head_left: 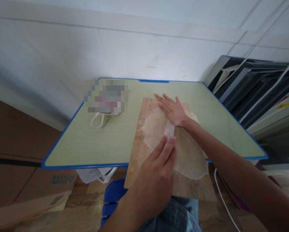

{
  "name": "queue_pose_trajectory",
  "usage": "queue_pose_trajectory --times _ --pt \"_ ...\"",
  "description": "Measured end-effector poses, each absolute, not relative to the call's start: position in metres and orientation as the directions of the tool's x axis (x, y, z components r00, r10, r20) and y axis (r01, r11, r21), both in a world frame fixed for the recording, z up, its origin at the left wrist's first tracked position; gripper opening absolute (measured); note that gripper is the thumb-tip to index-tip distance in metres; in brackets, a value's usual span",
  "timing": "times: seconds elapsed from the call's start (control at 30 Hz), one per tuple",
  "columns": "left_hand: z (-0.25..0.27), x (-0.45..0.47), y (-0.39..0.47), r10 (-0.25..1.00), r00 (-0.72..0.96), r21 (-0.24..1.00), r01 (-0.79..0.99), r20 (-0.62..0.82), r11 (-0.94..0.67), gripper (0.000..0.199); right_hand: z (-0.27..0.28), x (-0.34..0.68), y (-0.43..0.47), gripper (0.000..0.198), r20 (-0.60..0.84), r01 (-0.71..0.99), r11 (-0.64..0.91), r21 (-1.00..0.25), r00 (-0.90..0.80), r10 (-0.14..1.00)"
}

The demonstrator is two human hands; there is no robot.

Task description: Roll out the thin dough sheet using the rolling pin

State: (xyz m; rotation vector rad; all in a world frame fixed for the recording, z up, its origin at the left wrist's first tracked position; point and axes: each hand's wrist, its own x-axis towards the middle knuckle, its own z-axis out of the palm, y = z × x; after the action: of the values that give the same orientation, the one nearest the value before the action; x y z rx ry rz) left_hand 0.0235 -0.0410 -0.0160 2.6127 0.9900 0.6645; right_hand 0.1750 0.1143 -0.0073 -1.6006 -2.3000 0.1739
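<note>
A thin, wide sheet of dough (156, 124) with an uneven edge lies on a wooden board (137, 161). Across the dough runs a pale, flour-dusted rolling pin (169, 129); only its middle shows between my hands. My left hand (159, 170) is closed over the near end, its fingers together and pointing forward along the pin. At the far end, my right hand (173, 109) lies flat with its fingers spread, the palm pressing on the pin. Both ends of the pin are hidden beneath my hands.
The board overhangs the near edge of a pale green table (106, 141) with a blue rim. A blurred-out item with a white loop (97, 120) lies at the left. Dark folders (250, 80) stand at the right; a cardboard box (38, 187) sits lower left.
</note>
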Motion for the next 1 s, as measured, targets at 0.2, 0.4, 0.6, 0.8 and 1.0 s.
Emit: queue_pose_trajectory --times 0.2,0.4,0.6,0.8,1.0 --pt "-0.020 0.018 -0.040 0.763 0.574 0.495 0.592 0.295 -0.637 0.050 0.005 0.126 0.140 0.053 0.192 0.854 0.421 -0.305 -0.378 0.906" --pt "-0.015 0.022 -0.041 0.683 0.664 0.444 0.536 0.303 -0.718 0.048 -0.004 0.155 0.129 0.051 0.215 0.856 0.399 -0.329 -0.344 0.914" --pt "-0.014 0.026 -0.041 0.622 0.736 0.435 0.485 0.266 -0.759 0.047 -0.016 0.202 0.107 0.054 0.207 0.858 0.376 -0.350 -0.320 0.924" --pt "-0.015 0.022 -0.041 0.707 0.646 0.488 0.536 0.288 -0.689 0.043 -0.005 0.155 0.127 0.053 0.217 0.824 0.441 -0.357 -0.386 0.897" --pt "-0.015 0.022 -0.042 0.732 0.602 0.507 0.545 0.318 -0.668 0.042 0.000 0.129 0.140 0.053 0.226 0.795 0.484 -0.365 -0.428 0.875"
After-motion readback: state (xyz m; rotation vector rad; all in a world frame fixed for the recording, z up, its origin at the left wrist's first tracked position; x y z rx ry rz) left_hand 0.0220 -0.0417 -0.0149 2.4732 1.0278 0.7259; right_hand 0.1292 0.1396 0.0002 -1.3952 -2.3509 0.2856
